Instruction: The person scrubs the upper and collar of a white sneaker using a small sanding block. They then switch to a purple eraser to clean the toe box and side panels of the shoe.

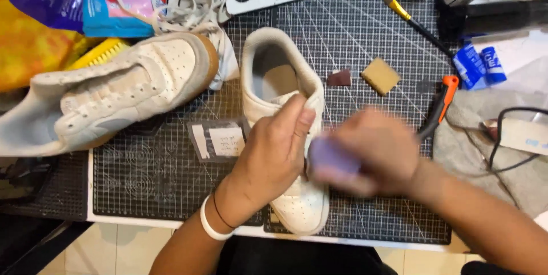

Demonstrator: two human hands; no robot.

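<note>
Wrists and forearms come up from the bottom edge; left hand, with a white band and a thin dark band at the wrist, is clamped on the upright white sneaker, fingers wrapped over its side and tongue area, thumb pointing up toward the collar. Shoe sits mid-mat on the gridded cutting mat, toe pointing at the person, heel opening away.

Left of that: second sneaker tipped on its side, laces pulled out and piled behind it, yellow brush half hidden beneath. Small clear packet lies flat just beside the held shoe.

Right hand is motion-blurred, fingers curled shut round a purple block pressed against the shoe's right flank. Exact grip can't be resolved through the blur.

Judgement: rubbing goes best with short strokes, the left hand bracing directly opposite the contact patch so the upper doesn't cave in.

Further right: dark red chip, tan block, gold-tipped brush, orange-handled tool, grey cloth with a black cable across it.
</note>
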